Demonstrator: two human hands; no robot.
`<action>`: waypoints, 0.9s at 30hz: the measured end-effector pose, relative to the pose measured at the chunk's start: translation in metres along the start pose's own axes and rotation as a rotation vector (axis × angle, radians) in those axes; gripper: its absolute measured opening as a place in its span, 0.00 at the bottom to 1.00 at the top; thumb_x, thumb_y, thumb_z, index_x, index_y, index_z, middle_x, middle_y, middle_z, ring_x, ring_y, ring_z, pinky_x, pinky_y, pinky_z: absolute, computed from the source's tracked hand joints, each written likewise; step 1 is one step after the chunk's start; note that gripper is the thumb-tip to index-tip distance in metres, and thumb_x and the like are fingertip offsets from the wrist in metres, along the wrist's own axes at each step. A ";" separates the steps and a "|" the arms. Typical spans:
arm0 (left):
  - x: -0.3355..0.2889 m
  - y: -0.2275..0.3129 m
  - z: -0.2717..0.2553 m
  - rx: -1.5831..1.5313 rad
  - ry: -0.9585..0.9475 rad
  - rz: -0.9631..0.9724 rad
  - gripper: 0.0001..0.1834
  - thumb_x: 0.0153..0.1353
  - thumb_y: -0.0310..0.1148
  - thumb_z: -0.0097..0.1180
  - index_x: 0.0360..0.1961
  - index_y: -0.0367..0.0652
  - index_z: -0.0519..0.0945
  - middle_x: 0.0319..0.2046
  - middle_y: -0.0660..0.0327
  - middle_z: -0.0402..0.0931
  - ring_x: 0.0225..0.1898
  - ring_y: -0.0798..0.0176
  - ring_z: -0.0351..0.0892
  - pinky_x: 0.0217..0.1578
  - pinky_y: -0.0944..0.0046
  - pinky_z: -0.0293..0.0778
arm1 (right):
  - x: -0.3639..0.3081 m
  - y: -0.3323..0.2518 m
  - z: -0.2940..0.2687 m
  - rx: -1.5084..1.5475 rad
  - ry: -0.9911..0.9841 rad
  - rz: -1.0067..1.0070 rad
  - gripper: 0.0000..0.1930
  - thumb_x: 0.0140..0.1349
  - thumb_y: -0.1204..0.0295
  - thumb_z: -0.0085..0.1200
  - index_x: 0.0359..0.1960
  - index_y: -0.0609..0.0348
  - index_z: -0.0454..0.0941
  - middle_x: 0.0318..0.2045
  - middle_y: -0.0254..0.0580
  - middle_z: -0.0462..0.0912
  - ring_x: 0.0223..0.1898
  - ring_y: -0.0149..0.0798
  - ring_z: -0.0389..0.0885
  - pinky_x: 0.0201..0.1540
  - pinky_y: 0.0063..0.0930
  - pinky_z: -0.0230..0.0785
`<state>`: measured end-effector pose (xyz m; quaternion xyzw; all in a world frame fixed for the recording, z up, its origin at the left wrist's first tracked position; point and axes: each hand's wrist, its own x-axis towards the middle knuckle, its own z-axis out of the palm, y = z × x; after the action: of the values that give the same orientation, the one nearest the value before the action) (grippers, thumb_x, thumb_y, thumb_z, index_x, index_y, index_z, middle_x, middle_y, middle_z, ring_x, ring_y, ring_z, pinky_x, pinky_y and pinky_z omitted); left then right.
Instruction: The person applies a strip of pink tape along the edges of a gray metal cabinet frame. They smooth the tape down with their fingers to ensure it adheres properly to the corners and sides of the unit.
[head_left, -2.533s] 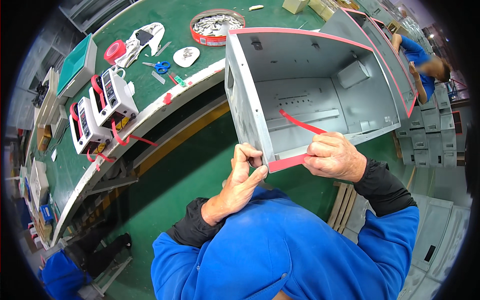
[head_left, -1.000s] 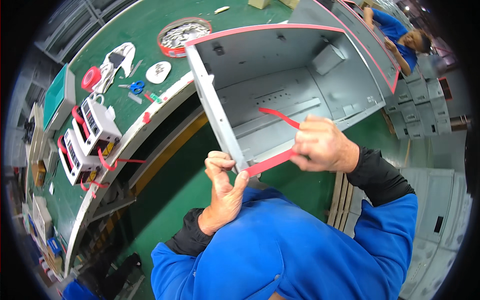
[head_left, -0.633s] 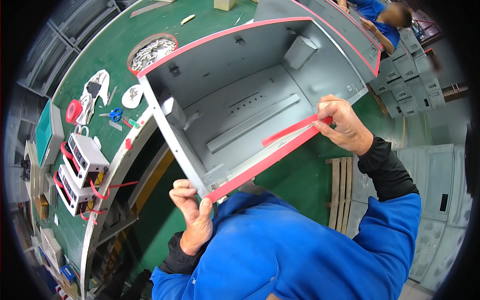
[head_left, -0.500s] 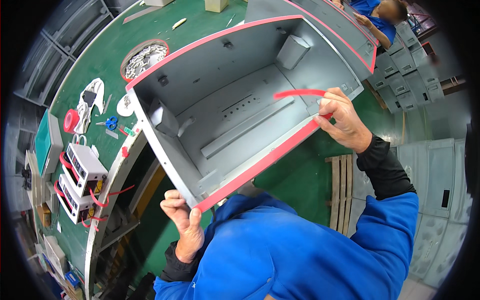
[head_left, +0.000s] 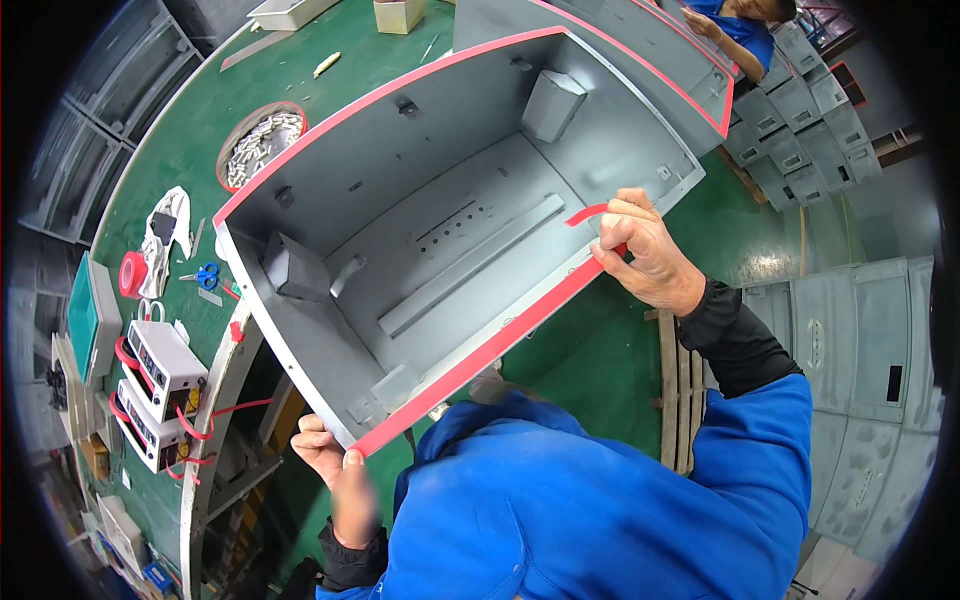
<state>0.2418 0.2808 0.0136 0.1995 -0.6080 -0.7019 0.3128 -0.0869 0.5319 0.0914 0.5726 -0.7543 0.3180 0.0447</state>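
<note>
Along the near edge of this gray metal box (head_left: 430, 215), mid-scene, there's red tape (head_left: 480, 357) running between both hands. The left hand (head_left: 338, 478) is clamped on the near left corner, thumb on the tape; the right hand (head_left: 648, 258) is pinching the tape farther right, loose end curling up.

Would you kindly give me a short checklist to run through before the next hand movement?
1. Left hand on the near left corner of the metal box: ok, also touching the red tape.
2. Right hand gripping the tape: ok, pinched.
3. Tape straight between the hands: ok.
4. Loose end laid down: not ok, juts beyond the right hand.
5. Tape stuck firmly: cannot tell.
6. Scissors on the table: ok.
</note>
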 end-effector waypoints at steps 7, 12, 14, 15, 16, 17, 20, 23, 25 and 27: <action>0.000 0.003 0.001 0.005 0.030 -0.056 0.27 0.53 0.42 0.65 0.41 0.52 0.57 0.42 0.65 0.55 0.49 0.65 0.57 0.58 0.59 0.54 | -0.001 0.004 0.000 -0.004 -0.044 -0.037 0.15 0.55 0.83 0.55 0.30 0.51 0.60 0.21 0.32 0.65 0.26 0.38 0.65 0.48 0.36 0.57; 0.001 0.004 0.002 0.007 0.040 -0.054 0.27 0.53 0.43 0.65 0.41 0.52 0.57 0.42 0.65 0.55 0.49 0.65 0.57 0.58 0.59 0.54 | -0.002 0.005 0.002 -0.008 -0.025 -0.067 0.16 0.55 0.83 0.55 0.31 0.51 0.59 0.21 0.32 0.64 0.25 0.39 0.64 0.46 0.36 0.57; 0.000 0.004 0.001 0.015 0.042 -0.049 0.27 0.53 0.43 0.65 0.41 0.52 0.57 0.42 0.65 0.55 0.49 0.65 0.57 0.58 0.59 0.53 | -0.001 0.003 0.001 -0.025 -0.031 -0.073 0.16 0.55 0.83 0.56 0.30 0.51 0.60 0.21 0.31 0.65 0.25 0.38 0.64 0.46 0.35 0.57; -0.001 0.003 -0.001 0.018 0.045 -0.047 0.27 0.53 0.43 0.65 0.41 0.52 0.57 0.42 0.65 0.55 0.49 0.65 0.57 0.58 0.59 0.53 | -0.001 0.002 0.001 -0.039 -0.029 -0.075 0.16 0.54 0.83 0.57 0.27 0.51 0.61 0.21 0.30 0.66 0.25 0.37 0.65 0.46 0.33 0.58; -0.001 0.003 -0.001 0.020 0.047 -0.044 0.27 0.53 0.43 0.65 0.41 0.53 0.57 0.42 0.65 0.55 0.49 0.65 0.57 0.58 0.59 0.53 | 0.000 0.001 0.001 -0.053 -0.025 -0.078 0.16 0.53 0.83 0.58 0.25 0.51 0.62 0.21 0.29 0.67 0.25 0.35 0.66 0.46 0.31 0.58; -0.001 0.002 -0.001 0.025 0.041 -0.034 0.27 0.54 0.43 0.64 0.42 0.52 0.57 0.42 0.65 0.55 0.49 0.65 0.58 0.57 0.60 0.54 | 0.000 0.001 0.001 -0.053 -0.018 -0.080 0.16 0.53 0.83 0.58 0.25 0.51 0.62 0.21 0.29 0.67 0.25 0.35 0.66 0.46 0.31 0.59; 0.002 0.001 0.001 0.035 0.016 -0.011 0.26 0.55 0.42 0.62 0.43 0.50 0.56 0.43 0.65 0.55 0.48 0.66 0.59 0.56 0.63 0.55 | -0.002 0.001 0.002 -0.091 0.003 -0.106 0.15 0.51 0.82 0.59 0.24 0.51 0.63 0.21 0.30 0.67 0.26 0.35 0.67 0.48 0.33 0.60; 0.001 -0.002 -0.001 0.038 0.004 0.004 0.25 0.56 0.42 0.61 0.43 0.50 0.56 0.43 0.65 0.55 0.48 0.66 0.59 0.56 0.62 0.55 | -0.004 0.003 0.000 -0.244 -0.017 -0.163 0.14 0.49 0.79 0.60 0.21 0.52 0.65 0.21 0.31 0.68 0.27 0.35 0.69 0.49 0.34 0.61; -0.001 -0.001 0.005 0.028 0.020 0.019 0.25 0.56 0.42 0.61 0.43 0.50 0.56 0.43 0.65 0.55 0.48 0.66 0.59 0.56 0.62 0.55 | 0.000 0.003 -0.008 -0.411 -0.078 -0.176 0.12 0.47 0.76 0.61 0.20 0.52 0.67 0.22 0.31 0.69 0.28 0.35 0.71 0.51 0.36 0.62; -0.001 0.002 0.011 0.026 0.039 -0.007 0.25 0.56 0.42 0.61 0.43 0.49 0.57 0.43 0.65 0.56 0.49 0.66 0.59 0.56 0.61 0.54 | 0.001 0.007 -0.019 -0.501 -0.062 -0.163 0.09 0.46 0.71 0.63 0.23 0.55 0.72 0.23 0.33 0.73 0.30 0.36 0.74 0.54 0.36 0.62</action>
<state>0.2360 0.2897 0.0179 0.2193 -0.6101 -0.6911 0.3193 -0.0995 0.5427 0.1039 0.6121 -0.7618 0.0991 0.1872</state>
